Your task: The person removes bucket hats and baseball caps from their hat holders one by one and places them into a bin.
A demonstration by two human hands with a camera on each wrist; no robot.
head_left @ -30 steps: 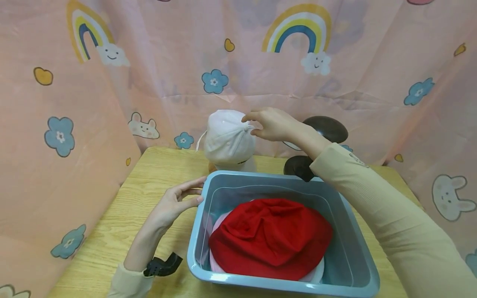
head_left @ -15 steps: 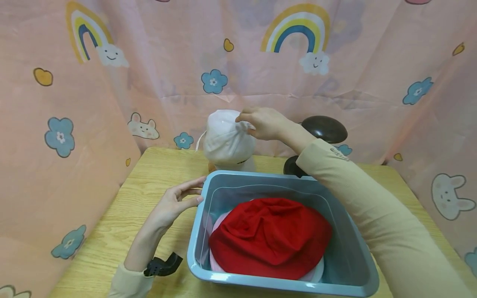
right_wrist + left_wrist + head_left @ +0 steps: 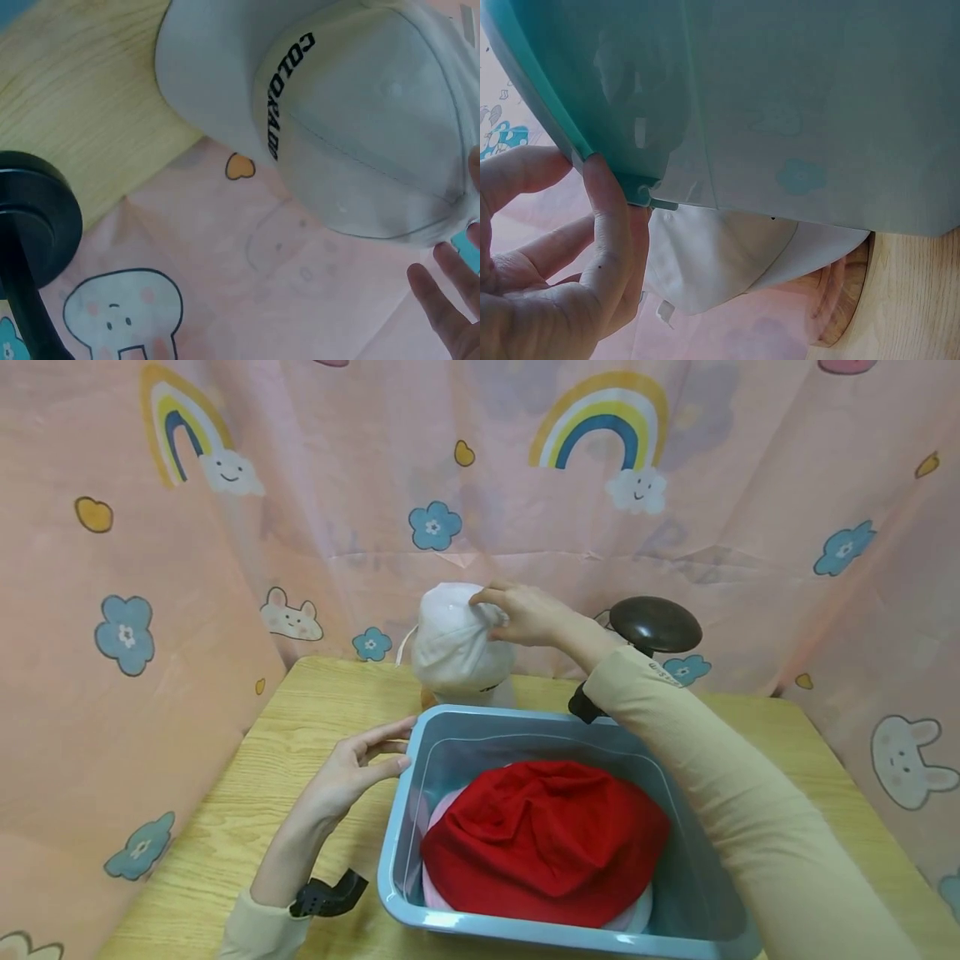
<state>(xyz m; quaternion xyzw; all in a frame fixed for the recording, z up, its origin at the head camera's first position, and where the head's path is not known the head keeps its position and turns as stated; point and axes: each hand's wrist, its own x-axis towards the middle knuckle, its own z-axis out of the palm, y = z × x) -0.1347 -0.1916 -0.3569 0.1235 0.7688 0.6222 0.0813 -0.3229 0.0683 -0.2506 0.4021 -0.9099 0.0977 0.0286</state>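
Note:
A white baseball cap, lettered in black above its brim, sits at the back on a stand whose wooden base shows in the left wrist view. My right hand is at the top of the crown, thumb and a finger around the cloth there; part of this hand is cut off in the right wrist view. My left hand pinches the left rim of a blue plastic tub between thumb and fingers. Inside the tub, a red cap lies over pink and pale ones, mostly hidden.
Right of the white cap stands a dark cap stand with a rounded top, partly behind my right sleeve. A wooden table carries everything. A pink printed curtain closes off the back and sides.
My right hand has moved a little left, further over the crown of the white cap. The left hand and the tub have stayed put.

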